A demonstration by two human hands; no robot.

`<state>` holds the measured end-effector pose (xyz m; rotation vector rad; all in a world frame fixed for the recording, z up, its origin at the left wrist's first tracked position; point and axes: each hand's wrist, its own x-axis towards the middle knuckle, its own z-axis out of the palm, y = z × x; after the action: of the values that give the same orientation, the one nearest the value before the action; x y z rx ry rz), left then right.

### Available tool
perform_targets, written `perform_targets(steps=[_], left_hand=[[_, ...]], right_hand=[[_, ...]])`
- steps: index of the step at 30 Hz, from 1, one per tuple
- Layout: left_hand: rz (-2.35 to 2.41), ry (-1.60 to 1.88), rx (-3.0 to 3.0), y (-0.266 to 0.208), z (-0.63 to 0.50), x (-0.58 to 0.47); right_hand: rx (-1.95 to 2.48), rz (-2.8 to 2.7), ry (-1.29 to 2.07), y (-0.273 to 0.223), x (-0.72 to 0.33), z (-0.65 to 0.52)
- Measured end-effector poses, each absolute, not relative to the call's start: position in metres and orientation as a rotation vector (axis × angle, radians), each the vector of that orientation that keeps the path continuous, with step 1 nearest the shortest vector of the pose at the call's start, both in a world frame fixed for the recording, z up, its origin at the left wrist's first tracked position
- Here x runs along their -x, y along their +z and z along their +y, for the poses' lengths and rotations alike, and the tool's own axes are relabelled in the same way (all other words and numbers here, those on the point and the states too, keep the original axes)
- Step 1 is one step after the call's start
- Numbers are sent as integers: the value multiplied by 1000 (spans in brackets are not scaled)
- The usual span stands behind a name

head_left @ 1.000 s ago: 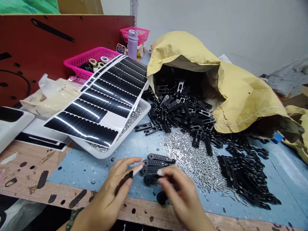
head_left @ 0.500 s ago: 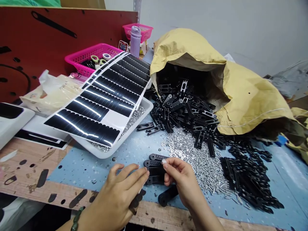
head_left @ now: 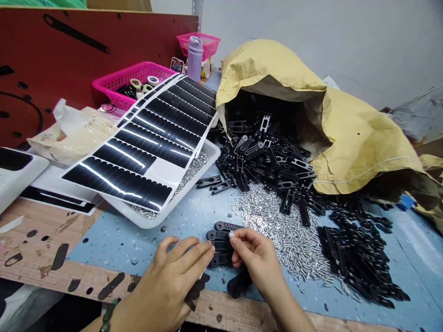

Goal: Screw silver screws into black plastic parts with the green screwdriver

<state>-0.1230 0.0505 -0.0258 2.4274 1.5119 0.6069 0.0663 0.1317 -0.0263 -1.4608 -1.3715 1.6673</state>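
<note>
My right hand (head_left: 258, 258) pinches a small white piece (head_left: 231, 234) between thumb and fingertip, over a row of black plastic arms (head_left: 218, 235) with round ends. Palm down, my left hand (head_left: 176, 272) has its fingertips beside the left ends of these arms. A black sticker strip (head_left: 200, 288) with a scalloped edge sticks out from under the left hand, which appears to hold it; its grip is mostly hidden. Another black arm (head_left: 237, 285) lies nearer the table edge, partly covered by my right hand.
Loose nuts (head_left: 256, 203) and screws (head_left: 301, 244) lie right of my hands. Black parts (head_left: 270, 157) spill from a yellow paper sack (head_left: 277, 60). Black sticker sheets (head_left: 138, 143) rest across a white tray (head_left: 166, 214) of nuts. Behind are pink baskets (head_left: 104, 84) and a purple bottle (head_left: 194, 60).
My right hand has shifted slightly left with the small white piece, over the black arms. My left hand stays nearly where it was.
</note>
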Motion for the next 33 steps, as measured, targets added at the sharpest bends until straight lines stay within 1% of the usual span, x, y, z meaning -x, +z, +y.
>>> perform_targets(steps=[3, 8, 10, 11, 13, 16, 18, 20, 24, 28, 33], left_hand=[[1523, 615, -2398, -28, 51, 121], [1513, 600, -2380, -26, 53, 120], [1487, 564, -2331, -20, 56, 122], [1472, 556, -2290, -16, 58, 122], [1430, 582, -2204, -10, 61, 123], [1370, 691, -2123, -5, 63, 122], [1377, 734, -2086, -5, 61, 121], [1457, 767, -2029, -7, 57, 123], [1645, 802, -2032, -15, 54, 128], [1615, 645, -2291, -24, 59, 129], [1566, 561, -2456, -27, 64, 126]], right_hand=[[1517, -1571, 1486, -26, -66, 131], [1523, -2111, 837, -25, -74, 134], [1496, -2199, 598, -20, -75, 133], [1441, -2213, 544, -16, -73, 131], [1200, -2255, 617, -7, -68, 126], [782, -2354, 866, 6, -58, 115], [711, -2362, 991, 11, -55, 111], [803, -2271, 1115, 12, -58, 113], [1164, -1879, 1344, 4, -71, 131], [1369, -1588, 1590, -9, -73, 150], [1441, -1522, 1628, -20, -65, 154]])
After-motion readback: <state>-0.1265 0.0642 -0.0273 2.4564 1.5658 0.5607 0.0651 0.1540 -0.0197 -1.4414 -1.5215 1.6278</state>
